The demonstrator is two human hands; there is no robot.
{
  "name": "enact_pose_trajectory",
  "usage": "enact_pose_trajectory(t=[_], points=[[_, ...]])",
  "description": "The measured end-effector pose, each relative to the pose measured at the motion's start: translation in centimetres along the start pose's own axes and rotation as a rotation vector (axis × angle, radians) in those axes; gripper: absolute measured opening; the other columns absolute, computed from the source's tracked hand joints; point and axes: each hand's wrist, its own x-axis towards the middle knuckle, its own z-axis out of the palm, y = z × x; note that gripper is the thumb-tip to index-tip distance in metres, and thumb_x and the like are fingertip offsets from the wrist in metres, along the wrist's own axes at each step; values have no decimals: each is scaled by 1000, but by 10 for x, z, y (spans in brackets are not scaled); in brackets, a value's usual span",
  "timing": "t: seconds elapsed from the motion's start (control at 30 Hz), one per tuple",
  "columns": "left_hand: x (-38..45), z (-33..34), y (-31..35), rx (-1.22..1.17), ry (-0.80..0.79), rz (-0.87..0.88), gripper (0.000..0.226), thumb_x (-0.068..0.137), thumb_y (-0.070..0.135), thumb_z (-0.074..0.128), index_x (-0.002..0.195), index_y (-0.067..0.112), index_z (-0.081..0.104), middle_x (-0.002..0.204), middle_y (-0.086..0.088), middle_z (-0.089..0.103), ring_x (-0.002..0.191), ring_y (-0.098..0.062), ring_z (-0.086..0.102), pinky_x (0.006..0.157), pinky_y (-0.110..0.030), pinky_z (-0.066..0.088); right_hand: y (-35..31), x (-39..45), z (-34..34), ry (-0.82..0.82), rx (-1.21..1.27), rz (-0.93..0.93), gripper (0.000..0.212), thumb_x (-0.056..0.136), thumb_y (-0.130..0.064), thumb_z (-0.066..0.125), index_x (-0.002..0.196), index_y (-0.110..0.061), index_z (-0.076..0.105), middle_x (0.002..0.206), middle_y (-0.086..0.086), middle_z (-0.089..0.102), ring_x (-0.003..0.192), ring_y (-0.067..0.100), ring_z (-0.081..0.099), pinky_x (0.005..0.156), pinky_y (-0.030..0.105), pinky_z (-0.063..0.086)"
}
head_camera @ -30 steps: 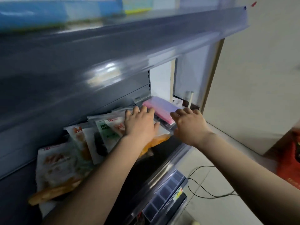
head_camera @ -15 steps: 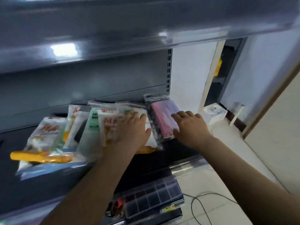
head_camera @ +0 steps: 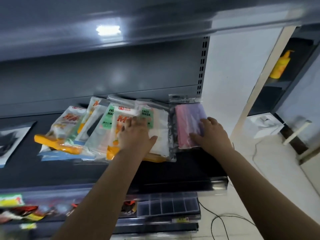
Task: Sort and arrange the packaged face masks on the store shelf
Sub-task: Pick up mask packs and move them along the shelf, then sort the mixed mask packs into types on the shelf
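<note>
Several packaged face masks lie overlapping in a row on the dark grey shelf (head_camera: 181, 170). My left hand (head_camera: 135, 135) rests flat, fingers spread, on the orange-and-white pack (head_camera: 119, 130) and the white pack with a green "FACE MASK" label (head_camera: 155, 129). My right hand (head_camera: 211, 134) lies palm down on the clear pack of pink and purple masks (head_camera: 187, 122) at the row's right end. To the left lie another orange-trimmed pack (head_camera: 64, 129) and a green-labelled pack (head_camera: 105, 122). Neither hand grips anything.
The shelf above (head_camera: 121, 23) overhangs close over the hands. A lower shelf holds a clear divided tray (head_camera: 168, 205) and colourful packets (head_camera: 20, 212). At right are a white wall, a yellow bottle (head_camera: 282, 64) on another rack, a black cable (head_camera: 225, 220) on the floor.
The view has swung left and down, showing more of the shelf. Both hands stay pressed on the packs; the row looks flatter and more spread out than a second ago.
</note>
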Motion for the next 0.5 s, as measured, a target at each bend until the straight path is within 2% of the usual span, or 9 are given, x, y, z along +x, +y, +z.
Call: enact_pose_trajectory(t=[0.1, 0.17, 0.23, 0.37, 0.5], points=[[3, 3, -1, -7, 0, -50, 89, 86, 59, 51, 148, 9, 11, 146, -15, 31, 136, -35, 24, 109, -45, 29, 8, 8, 1, -25, 161, 97, 90, 75, -51, 71, 141, -7, 30, 143, 12, 37, 131, 32, 35, 106, 45, 35], [5, 6, -1, -31, 3, -66, 91, 84, 60, 52, 148, 9, 12, 145, -16, 34, 135, -36, 26, 109, -45, 27, 11, 12, 0, -46, 223, 160, 97, 68, -52, 76, 140, -5, 31, 139, 13, 42, 128, 33, 40, 101, 45, 40], [8, 8, -1, -46, 12, -76, 91, 83, 62, 52, 148, 10, 13, 144, -15, 35, 134, -36, 27, 109, -44, 25, 14, 14, 0, -59, 264, 180, 98, 66, -52, 78, 138, -5, 32, 136, 14, 46, 124, 33, 44, 96, 44, 43], [12, 9, -2, -83, 45, -99, 87, 80, 60, 59, 144, 14, 22, 142, -15, 41, 134, -36, 30, 111, -44, 25, 17, 13, 2, 22, 345, 130, 107, 64, -43, 83, 145, -6, 24, 140, 14, 40, 127, 30, 41, 102, 42, 40], [10, 4, -2, -235, 94, -111, 82, 76, 40, 74, 139, 16, 27, 134, -16, 46, 128, -36, 40, 108, -46, 32, 17, 8, -1, 77, 423, 125, 88, 71, -25, 81, 141, -4, 32, 128, 12, 49, 109, 25, 51, 83, 29, 40]])
